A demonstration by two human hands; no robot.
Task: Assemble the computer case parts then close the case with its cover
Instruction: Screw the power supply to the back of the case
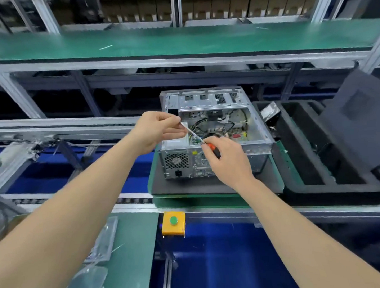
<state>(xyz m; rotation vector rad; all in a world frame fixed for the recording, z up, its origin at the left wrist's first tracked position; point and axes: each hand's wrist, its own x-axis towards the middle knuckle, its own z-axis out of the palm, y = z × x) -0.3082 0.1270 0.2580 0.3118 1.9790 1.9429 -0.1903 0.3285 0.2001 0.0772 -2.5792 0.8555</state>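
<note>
Right hand (pixel 227 161) is wrapped round the orange-and-black handle of the screwdriver (pixel 193 134), and the left hand (pixel 155 130) is pinching the far end of the shaft between thumb and fingers. Both are over the case (pixel 204 99), which sits open side up on a black mat (pixel 208 186), wires and boards showing. Just right of it, a foam tray (pixel 294 161) has a dark panel (pixel 362 119) leaning in it. Yellow button box (pixel 173 223) sits nearer me.
</note>
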